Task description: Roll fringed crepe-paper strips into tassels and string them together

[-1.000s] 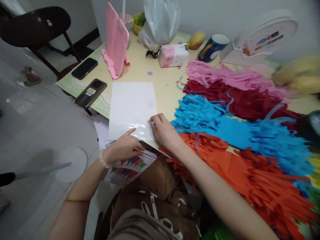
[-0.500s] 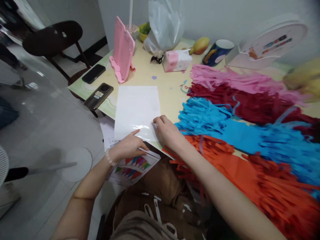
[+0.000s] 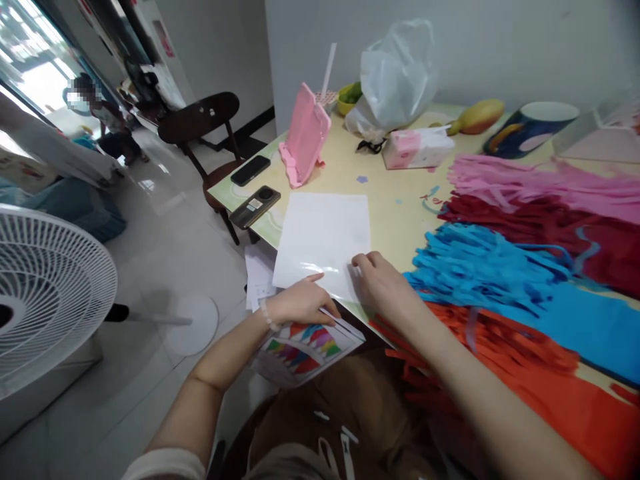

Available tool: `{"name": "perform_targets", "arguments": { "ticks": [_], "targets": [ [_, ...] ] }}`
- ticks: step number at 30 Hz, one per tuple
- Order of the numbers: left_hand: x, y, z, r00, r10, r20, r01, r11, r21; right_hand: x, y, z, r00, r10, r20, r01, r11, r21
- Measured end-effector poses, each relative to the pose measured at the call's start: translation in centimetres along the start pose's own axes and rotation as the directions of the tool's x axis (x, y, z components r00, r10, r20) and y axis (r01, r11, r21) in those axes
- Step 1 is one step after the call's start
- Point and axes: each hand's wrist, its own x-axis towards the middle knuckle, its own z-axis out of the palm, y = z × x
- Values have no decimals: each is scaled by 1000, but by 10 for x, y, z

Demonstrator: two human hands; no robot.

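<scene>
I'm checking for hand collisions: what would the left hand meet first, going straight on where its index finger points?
Likely the right hand: the index finger of the left hand points across the white sheet toward it, though depth is hard to judge.

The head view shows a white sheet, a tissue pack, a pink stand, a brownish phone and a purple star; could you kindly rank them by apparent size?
1. White sheet
2. Tissue pack and pink stand: too alike to rank
3. Brownish phone
4. Purple star
</scene>
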Motion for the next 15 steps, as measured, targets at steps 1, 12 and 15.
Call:
{"name": "perform_targets", "arguments": {
  "ticks": [1, 12, 15],
  "targets": [
    [0, 0, 0, 1000, 0, -1, 0, 1000, 5, 1, 0, 1, 1000, 8, -4, -8, 1000, -2],
    [1, 3, 3, 999, -42, -24, 42, 999, -5, -4, 0, 4, 998, 13, -64, -11, 1000, 22],
    [1, 3, 1, 999, -35, -42, 35, 999, -3, -3, -2, -2, 998, 58, -37, -56, 997, 52]
  ]
}}
